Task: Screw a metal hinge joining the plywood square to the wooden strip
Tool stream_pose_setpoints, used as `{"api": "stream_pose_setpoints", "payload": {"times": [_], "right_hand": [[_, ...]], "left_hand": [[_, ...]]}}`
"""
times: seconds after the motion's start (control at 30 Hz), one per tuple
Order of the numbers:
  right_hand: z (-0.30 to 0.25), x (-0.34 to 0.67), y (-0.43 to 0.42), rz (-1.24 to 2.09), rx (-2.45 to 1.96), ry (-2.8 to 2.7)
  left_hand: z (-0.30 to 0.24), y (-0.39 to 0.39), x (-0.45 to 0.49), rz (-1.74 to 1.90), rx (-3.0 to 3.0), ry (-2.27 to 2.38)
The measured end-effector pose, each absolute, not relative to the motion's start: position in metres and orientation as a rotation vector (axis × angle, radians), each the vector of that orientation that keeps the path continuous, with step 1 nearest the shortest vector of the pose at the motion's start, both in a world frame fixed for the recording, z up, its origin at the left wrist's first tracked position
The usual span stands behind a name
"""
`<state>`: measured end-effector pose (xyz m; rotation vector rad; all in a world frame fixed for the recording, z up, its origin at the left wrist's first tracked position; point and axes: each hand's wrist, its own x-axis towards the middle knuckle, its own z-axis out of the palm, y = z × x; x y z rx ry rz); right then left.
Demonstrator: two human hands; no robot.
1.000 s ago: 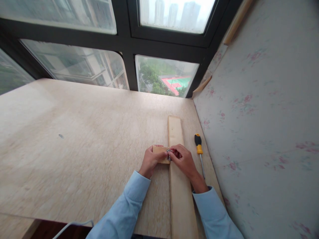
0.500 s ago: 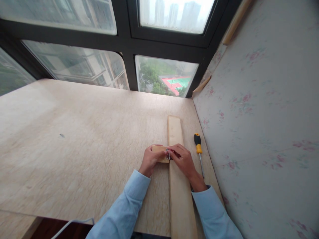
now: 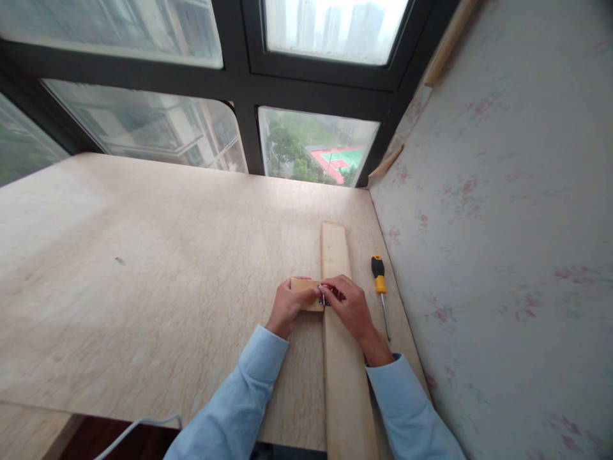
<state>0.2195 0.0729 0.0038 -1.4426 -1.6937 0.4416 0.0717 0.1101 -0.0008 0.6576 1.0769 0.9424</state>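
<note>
- Your left hand is closed on the small wooden block. The fingers curl over its far edge and the thumb sits on the near side, holding it flat on the marble-pattern tabletop.
- Your right hand is pinched shut on a small metal fitting, right at the seam between the two hands. It is too small to tell what kind of fitting it is.
- The block's right edge butts against the left edge of the long wooden plank. That hand rests on top of the plank.
- The plank runs straight away from you. One end lies well beyond your fingertips, and the other passes under your right wrist and out past the tabletop's front edge.
- Just right of your right hand lies a yellow-handled screwdriver. It is parallel to the plank, apart from it, with its handle pointing away from you.
- Room on that side is tight — beyond the screwdriver there is only a narrow strip of tabletop before the floral wallpapered wall.
- Left of your left hand the tabletop stretches wide and bare, the largest free area.
- Ahead of both hands, past the plank's far end, the surface runs to the dark-framed window.
- Behind your left elbow the front edge is close — a white cable hangs just below it.
</note>
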Motion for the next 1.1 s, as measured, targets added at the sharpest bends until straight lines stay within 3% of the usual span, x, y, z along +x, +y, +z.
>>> {"api": "stream_pose_setpoints", "payload": {"times": [0.17, 0.5, 0.77, 1.1], "right_hand": [[0.013, 0.23, 0.073, 0.425, -1.471, -1.613], [0.004, 0.301, 0.067, -0.148, -2.025, -1.239], [-0.008, 0.307, 0.066, 0.173, -2.159, -1.218], [0.018, 0.286, 0.075, 0.879, -1.305, -0.77]], "left_hand": [[0.003, 0.11, 0.072, 0.934, 0.65, 1.096], [0.002, 0.11, 0.071, 0.918, 0.658, 1.117], [0.001, 0.112, 0.071, 0.909, 0.669, 1.112], [0.004, 0.112, 0.071, 0.905, 0.669, 1.129]]}}
